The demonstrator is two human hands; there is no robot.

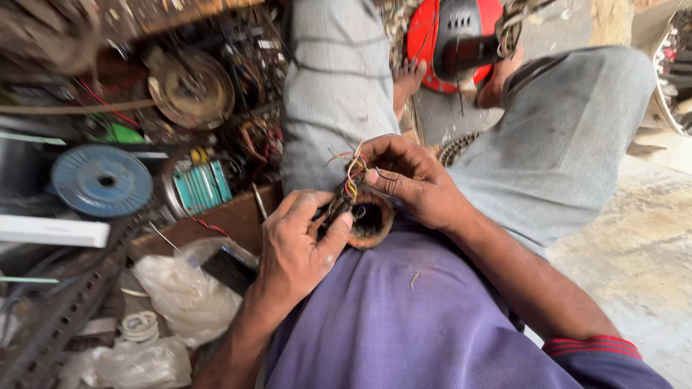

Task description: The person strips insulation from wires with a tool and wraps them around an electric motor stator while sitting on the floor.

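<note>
Both hands met over the lap: the left hand [299, 238] gripped a round, dark copper-wound motor coil [367, 220] from the side, while the right hand [407, 180] pinched its thin coloured lead wires [351, 173] above. Nearby on the cluttered floor lay a blue wire spool [102, 180] and a red casing [454, 39].

Floor [634, 238]: bare concrete at right, cluttered at left. Lying on it: blue wire spool [101, 180], round rusty metal disc [193, 88], teal finned part [202, 186], clear plastic bags [180, 292], perforated metal strip [58, 317], red-and-black housing [454, 39].
</note>
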